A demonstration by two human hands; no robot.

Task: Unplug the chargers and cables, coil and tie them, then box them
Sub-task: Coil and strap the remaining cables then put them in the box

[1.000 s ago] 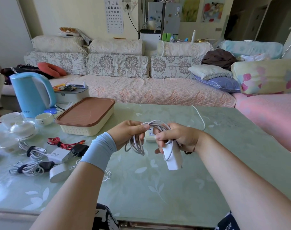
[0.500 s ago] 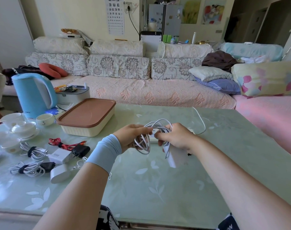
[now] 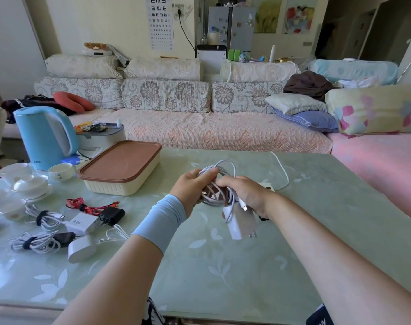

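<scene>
Currently my left hand (image 3: 190,188) and right hand (image 3: 249,195) both clench the coiled cable (image 3: 210,200); its charger (image 3: 236,227) hangs below the right.

Table (image 3: 223,266) front & right side bare, so wide room to pass there. Left side crowded: tied cables (image 3: 47,218), chargers (image 3: 82,223) & red cable (image 3: 82,205) lie close together. Back left blocked by box (image 3: 120,170) w/ lid on, kettle (image 3: 44,134), tea cups (image 3: 28,184). Power strip (image 3: 268,186) sits just behind right hand (image 3: 246,193), its cord (image 3: 284,171) looping twd far edge. Mid-table air taken: left hand (image 3: 192,186) & right hand grip cable coil (image 3: 213,200), charger (image 3: 237,225) hanging below.
</scene>
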